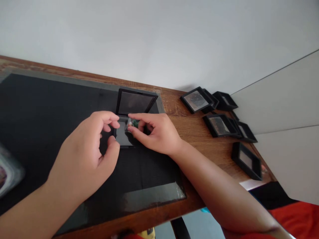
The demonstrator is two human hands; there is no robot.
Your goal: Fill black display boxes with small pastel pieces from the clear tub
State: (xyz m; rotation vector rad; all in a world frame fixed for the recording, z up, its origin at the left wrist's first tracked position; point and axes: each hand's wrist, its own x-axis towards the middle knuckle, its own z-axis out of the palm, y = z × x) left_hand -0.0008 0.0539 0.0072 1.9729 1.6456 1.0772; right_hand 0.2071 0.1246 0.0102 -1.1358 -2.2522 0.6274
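An opened black display frame (137, 102) lies on the dark mat, its lid tilted up and a clear film pane in it. My right hand (157, 131) is over the frame's lower half, thumb and fingers closed on a small green-and-white piece (134, 123) with a shiny, clear look around it. What kind of thing the piece is I cannot make out. My left hand (87, 146) is at the frame's left edge, fingers curved and apart from the thumb, with nothing seen between them.
The black mat (50, 106) covers much of the wooden table (174, 104). Several black frames (196, 99) lie at the right, some overlapping, near the wall. A blurred container with a pale rim (15, 172) stands at the left edge of view.
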